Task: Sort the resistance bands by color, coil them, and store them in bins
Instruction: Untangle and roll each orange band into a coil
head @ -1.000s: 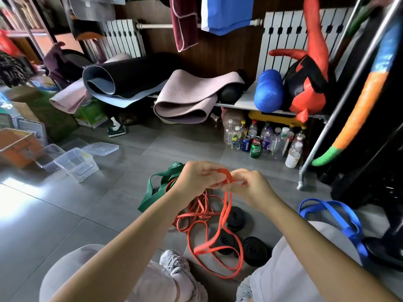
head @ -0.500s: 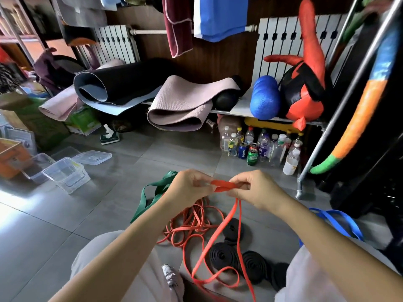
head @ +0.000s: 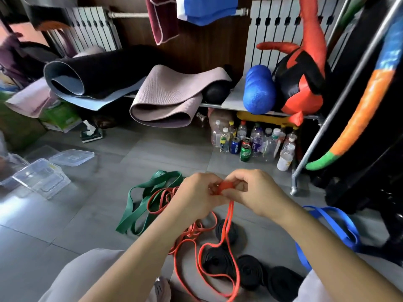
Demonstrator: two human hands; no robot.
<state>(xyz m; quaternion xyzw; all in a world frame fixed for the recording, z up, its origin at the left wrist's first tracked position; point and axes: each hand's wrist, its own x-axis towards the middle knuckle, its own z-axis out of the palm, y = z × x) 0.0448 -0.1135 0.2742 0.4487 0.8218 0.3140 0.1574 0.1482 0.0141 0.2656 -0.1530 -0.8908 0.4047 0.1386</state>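
Two hands meet above the floor (head: 87,214): our left hand (head: 197,195) and right hand (head: 257,192) both pinch the folded end of the orange band (head: 226,185), its tail trailing down across the black coils (head: 250,271). We should roll tightly, keeping each turn flat and edges aligned.

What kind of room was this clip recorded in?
Likely a home workout or storage corner: rolled exercise mats and a blue foam roller on a low rack, resistance bands loose on the tiled floor.
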